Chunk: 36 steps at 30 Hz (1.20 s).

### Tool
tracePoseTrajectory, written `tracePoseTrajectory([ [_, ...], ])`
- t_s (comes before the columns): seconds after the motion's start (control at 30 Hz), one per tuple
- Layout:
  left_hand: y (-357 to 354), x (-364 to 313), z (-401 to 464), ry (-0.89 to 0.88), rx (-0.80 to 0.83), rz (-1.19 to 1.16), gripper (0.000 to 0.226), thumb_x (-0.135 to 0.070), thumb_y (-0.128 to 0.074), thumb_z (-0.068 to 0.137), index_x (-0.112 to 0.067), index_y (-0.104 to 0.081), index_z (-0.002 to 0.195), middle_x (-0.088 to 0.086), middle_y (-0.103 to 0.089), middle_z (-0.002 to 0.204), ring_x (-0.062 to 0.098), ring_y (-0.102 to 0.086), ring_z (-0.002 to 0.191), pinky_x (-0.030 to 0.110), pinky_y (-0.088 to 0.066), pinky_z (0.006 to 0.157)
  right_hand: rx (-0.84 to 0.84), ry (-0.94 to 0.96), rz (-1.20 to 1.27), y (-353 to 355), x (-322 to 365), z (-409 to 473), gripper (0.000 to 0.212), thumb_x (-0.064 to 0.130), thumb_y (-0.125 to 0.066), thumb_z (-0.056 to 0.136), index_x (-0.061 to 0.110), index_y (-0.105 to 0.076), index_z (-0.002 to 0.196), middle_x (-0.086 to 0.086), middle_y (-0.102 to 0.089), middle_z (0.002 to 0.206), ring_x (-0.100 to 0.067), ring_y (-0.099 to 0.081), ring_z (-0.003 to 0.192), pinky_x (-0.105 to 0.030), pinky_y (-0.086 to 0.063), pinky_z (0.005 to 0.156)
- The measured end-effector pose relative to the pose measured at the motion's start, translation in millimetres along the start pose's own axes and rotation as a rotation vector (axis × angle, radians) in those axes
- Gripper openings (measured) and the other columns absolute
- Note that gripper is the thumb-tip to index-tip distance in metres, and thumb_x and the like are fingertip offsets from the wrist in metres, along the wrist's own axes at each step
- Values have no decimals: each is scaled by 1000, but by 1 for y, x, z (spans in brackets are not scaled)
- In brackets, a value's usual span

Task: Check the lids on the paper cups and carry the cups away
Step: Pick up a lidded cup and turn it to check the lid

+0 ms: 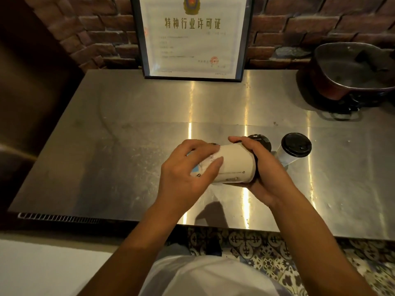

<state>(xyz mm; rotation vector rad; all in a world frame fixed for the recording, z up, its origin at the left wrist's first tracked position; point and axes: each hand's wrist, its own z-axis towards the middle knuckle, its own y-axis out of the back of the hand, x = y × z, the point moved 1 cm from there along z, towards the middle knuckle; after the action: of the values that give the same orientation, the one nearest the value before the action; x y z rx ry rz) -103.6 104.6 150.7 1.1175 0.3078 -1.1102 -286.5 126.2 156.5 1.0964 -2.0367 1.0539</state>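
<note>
held cup: white paper cup point(233, 165), tapered cylinder, tipped on its side above the bench's front-centre, printed marks on the wall
left hand point(188, 169): grip curled round the cup's base end, fingers on the label
right hand point(263, 167): grip wrapped round the rim end, covering its lid
other cups: black plastic domed lid point(296, 144) on a second white paper cup, upright, just right; a third black lid point(261, 140) behind the right hand
bench point(106, 146): brushed stainless steel, scuffed
back edge: framed certificate point(192, 37); dark metal pan point(352, 73) at back-right corner
</note>
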Motion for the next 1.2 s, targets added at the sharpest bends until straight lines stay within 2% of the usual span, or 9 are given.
tracePoseTrajectory([
  [0.23,0,-1,9,529,21,-336,13,-33,-70,93,-28,-78,102,-12,-73,98,11,-70,94,22,-58,67,-175,317,-209,-9,-18,-6,19,35,-52,104,43,-69,103,8,-71,97,-17,-71,91,-26,-56,61],
  [0.3,0,0,12,680,73,-483,16,-35,-68,94,-25,-78,100,-3,-75,95,19,-74,86,32,-59,56,-182,442,-265,-10,-22,-14,18,33,-54,104,44,-67,107,16,-70,94,-8,-69,88,-18,-54,62],
  [0.47,3,2,15,967,159,-758,22,-38,-63,96,-22,-78,95,15,-75,93,30,-75,75,35,-58,52,-121,663,-473,-14,-20,-21,23,49,-56,88,60,-61,108,11,-63,117,-7,-66,105,-26,-60,79],
  [0.57,5,-2,18,696,95,-612,20,-34,-68,94,-25,-70,112,1,-72,108,20,-74,93,32,-61,64,-125,448,-297,-12,-4,-10,18,41,-58,95,43,-69,109,5,-69,117,-19,-68,107,-36,-60,81],
  [0.7,6,-10,13,5,40,-123,32,-29,-73,91,-20,-69,121,1,-60,134,15,-61,117,32,-57,90,-63,19,-41,-11,13,-1,28,40,-60,97,22,-74,113,-7,-77,106,-32,-72,101,-57,-58,91],
  [0.8,2,-7,10,-99,-89,6,25,-28,-72,92,-10,-74,110,5,-67,120,18,-64,109,35,-56,87,-70,22,-28,-15,12,-2,32,38,-62,95,19,-74,117,-11,-77,113,-33,-72,104,-60,-56,93],
  [0.93,7,-16,16,303,-146,-246,18,-31,-72,90,-16,-76,100,-6,-71,99,8,-67,91,15,-51,72,-145,254,-77,-22,8,-10,20,33,-57,101,41,-76,96,3,-72,110,-24,-69,106,-48,-60,87],
  [1.07,12,-12,26,814,-58,-721,19,-31,-73,90,-13,-75,92,7,-70,99,24,-71,90,39,-61,60,-181,712,-339,-32,-6,-25,16,36,-56,99,41,-64,112,14,-65,112,-6,-65,102,-29,-61,77],
  [1.2,15,-4,21,1033,98,-917,21,-41,-72,88,-20,-75,91,13,-68,104,33,-71,95,47,-61,68,-90,1027,-595,-21,-16,-18,29,33,-56,94,42,-56,122,3,-60,127,-18,-62,117,-39,-59,90],
])
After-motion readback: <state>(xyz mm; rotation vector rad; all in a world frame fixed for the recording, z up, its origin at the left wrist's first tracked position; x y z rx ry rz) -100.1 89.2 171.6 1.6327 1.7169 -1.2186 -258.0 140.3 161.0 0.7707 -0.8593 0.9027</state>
